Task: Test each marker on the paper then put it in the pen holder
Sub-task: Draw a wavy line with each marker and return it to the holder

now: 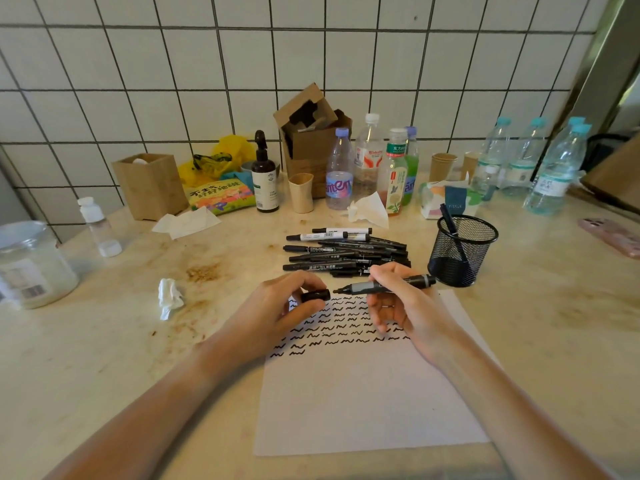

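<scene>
Markers (346,252) mostly wait in a heap beyond our hands; only one stands in the pen holder (462,251), though squiggles fill the paper (363,393). Our right hand (398,303) pinches an uncapped marker (384,285), tip facing the cap (315,294) pinched by our left hand (287,306).

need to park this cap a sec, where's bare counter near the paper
Bare counter lies right of the paper, below the pen holder and short of the phone. Left of the paper is open too, below the crumpled tissue. Crowded: the marker pile and the bottles along the wall.
</scene>
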